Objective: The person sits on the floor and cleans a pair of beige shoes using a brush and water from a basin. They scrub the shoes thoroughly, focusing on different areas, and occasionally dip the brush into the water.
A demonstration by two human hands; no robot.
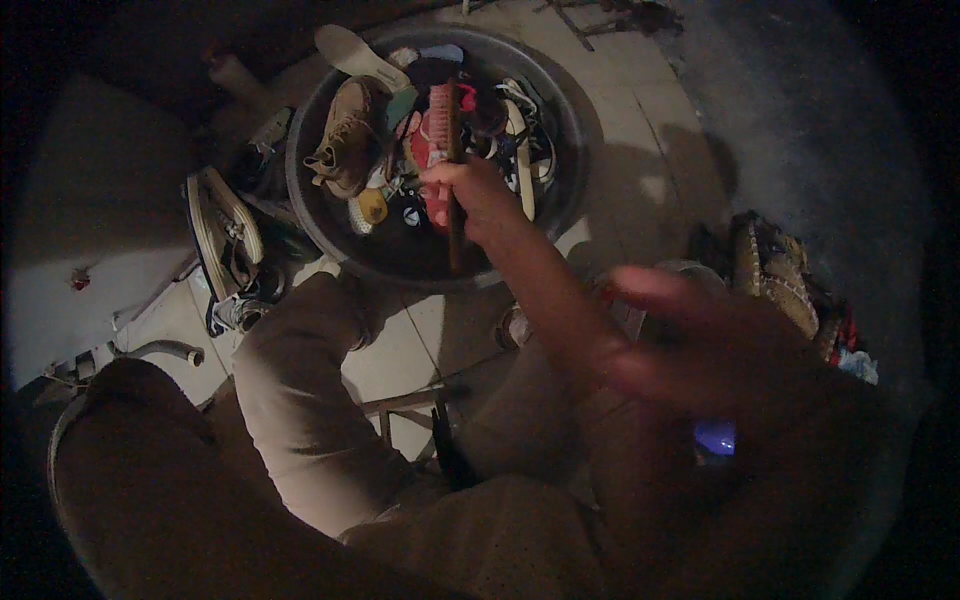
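My right hand (484,196), on a bare forearm from the lower right, grips a long wooden scrubbing brush (453,139). The bristles face left, over a red shoe (435,206) in a round black tub (295,169). One digit crosses the brush; the other fingers are hidden. A second hand (690,337) blurs large near the camera at right, its fingers apart; whether it is my left hand cannot be told. Around the brush, the tub holds a brown lace-up shoe (346,135), a pale insole (360,58) and several other shoes.
Thick-soled sandals (214,232) lean left of the tub, beside more footwear. A woven-looking shoe (780,277) is among dark items at right. A curved pipe (166,348) lies at left on the tiled floor (429,319). A trousered leg (300,397) bends before the tub.
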